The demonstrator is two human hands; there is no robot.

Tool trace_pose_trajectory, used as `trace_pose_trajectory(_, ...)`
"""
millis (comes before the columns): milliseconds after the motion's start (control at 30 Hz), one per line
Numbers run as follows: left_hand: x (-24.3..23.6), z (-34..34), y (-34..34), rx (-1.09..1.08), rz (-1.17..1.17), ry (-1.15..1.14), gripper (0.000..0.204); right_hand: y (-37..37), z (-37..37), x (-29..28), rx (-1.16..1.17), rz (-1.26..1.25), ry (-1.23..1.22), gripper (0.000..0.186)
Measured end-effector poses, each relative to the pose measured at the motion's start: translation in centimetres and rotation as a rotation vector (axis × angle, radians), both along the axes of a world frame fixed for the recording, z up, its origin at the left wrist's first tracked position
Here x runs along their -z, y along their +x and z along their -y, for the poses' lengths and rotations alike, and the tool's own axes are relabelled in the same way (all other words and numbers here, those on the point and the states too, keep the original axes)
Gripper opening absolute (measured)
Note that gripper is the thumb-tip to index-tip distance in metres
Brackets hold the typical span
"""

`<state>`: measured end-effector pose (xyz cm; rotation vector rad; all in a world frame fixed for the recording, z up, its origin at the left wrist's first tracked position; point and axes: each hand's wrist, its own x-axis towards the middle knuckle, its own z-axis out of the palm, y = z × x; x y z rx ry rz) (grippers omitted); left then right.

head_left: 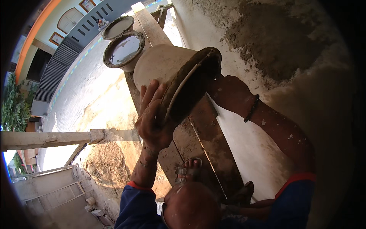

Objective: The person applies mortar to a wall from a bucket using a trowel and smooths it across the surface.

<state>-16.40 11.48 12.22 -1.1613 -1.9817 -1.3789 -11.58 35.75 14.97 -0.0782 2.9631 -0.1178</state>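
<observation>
The bucket (164, 63), pale with a dark, crusted rim, is tipped on its side over the middle of the plank platform (209, 139), its base toward the far end and its mouth toward the near right. Whether it touches the planks is hidden.

The left hand (153, 124) holds the bucket near the lower left of its rim, fingers spread along the outer wall. The right hand (230, 93), a dark bracelet (252, 108) on its wrist, is at the mouth's right side; its fingers are lost in shadow, so I cannot tell whether that grip is wide or narrow.

Beyond the base, toward the platform's far end and along its left edge, stand 2 more buckets: the nearer bucket (142, 42) holds a shiny liquid, the farther bucket (105, 35) something grey.

A sandalled foot (189, 170) rests on the near part of the platform. Past the right edge rises a wall (248, 152) with a dark, rough patch (282, 38); below the left edge lies sandy rubble (106, 162).
</observation>
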Motion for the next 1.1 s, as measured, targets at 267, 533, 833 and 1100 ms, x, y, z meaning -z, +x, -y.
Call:
trace_pose_trajectory(267, -0.6, 0.7, 0.3, 0.104, 0.222, -0.044, 0.044, 3.4, -1.9, 13.0, -0.561, -0.593, -0.390, 0.035)
trace_pose_trajectory(533, 1.6, 2.3, -1.2, -0.055, 0.710, 0.132, 0.056, 6.6, 3.4, 10.7, 0.050, 0.281, -1.082, 0.036)
trace_pose_trajectory(833, 5.1, 5.2, -1.4, -0.067, 0.845, 0.583, 0.060, 6.5, -1.7, -3.9, 0.110, 0.076, -0.739, 0.060)
trace_pose_trajectory(1100, 6.3, 7.1, 0.3, -0.124, 0.869, 0.512, 0.057, 6.2, -3.4, -16.3, -0.187, -0.192, -0.634, 0.053)
